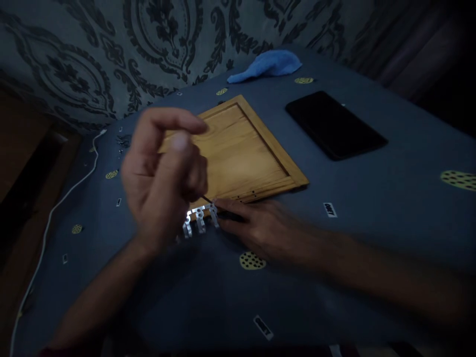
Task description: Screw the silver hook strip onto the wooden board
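My left hand (pixel 163 171) is raised over the left part of a wooden cabinet door (pixel 238 148), its lower fingers curled and its index finger and thumb bent. A thin dark rod (pixel 206 200), probably the shaft of a screwdriver, runs from beneath its fingers to a shiny metal bracket (pixel 213 214) at the door's near edge; its handle is hidden. My right hand (pixel 260 225) comes in from the right, fingertips closed at that bracket. Two similar metal brackets (pixel 201 219) sit beside it to the left, partly behind my left wrist.
A blue cloth (pixel 266 66) lies at the back against patterned fabric. To the right of the door rests a black tablet-like slab (pixel 334 124). Small metal pieces (pixel 123 141) are scattered at left, near a white cable (pixel 70 191). Blue printed cloth (pixel 208 292) covers the surface.
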